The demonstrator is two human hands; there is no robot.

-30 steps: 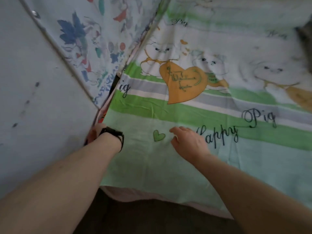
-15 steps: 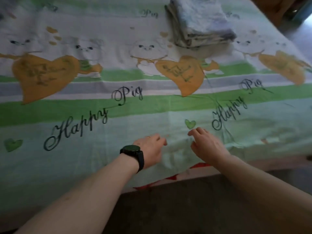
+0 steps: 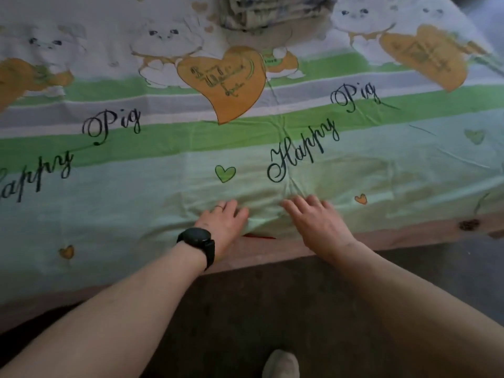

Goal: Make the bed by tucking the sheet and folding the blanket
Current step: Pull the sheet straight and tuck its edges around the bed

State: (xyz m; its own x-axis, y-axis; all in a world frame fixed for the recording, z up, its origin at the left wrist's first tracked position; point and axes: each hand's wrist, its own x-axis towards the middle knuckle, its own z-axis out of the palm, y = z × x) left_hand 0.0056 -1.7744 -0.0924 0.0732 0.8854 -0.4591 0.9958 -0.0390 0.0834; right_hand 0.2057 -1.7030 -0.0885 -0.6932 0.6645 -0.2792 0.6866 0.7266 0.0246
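Observation:
A green and white sheet (image 3: 163,148) printed with "Happy Pig", orange hearts and white animals covers the bed. My left hand (image 3: 222,222), with a black watch on the wrist, lies flat on the sheet near the bed's front edge, its fingertips at a bunched fold. My right hand (image 3: 317,221) presses flat on the sheet just to the right, fingers spread. Between them a fold of sheet is lifted and a bit of red shows under it. A folded blanket (image 3: 272,9) sits at the far side of the bed, cut off by the frame's top.
The mattress edge (image 3: 409,233) runs pinkish along the front of the bed. Dark floor (image 3: 272,309) lies below it, with a light shoe (image 3: 281,364) at the bottom of the view. The bed's right corner drops away at the upper right.
The view has swung from the wall-side corner to the bed's front edge. Both hands moved along the edge to the right and now press flat beside a small fold.

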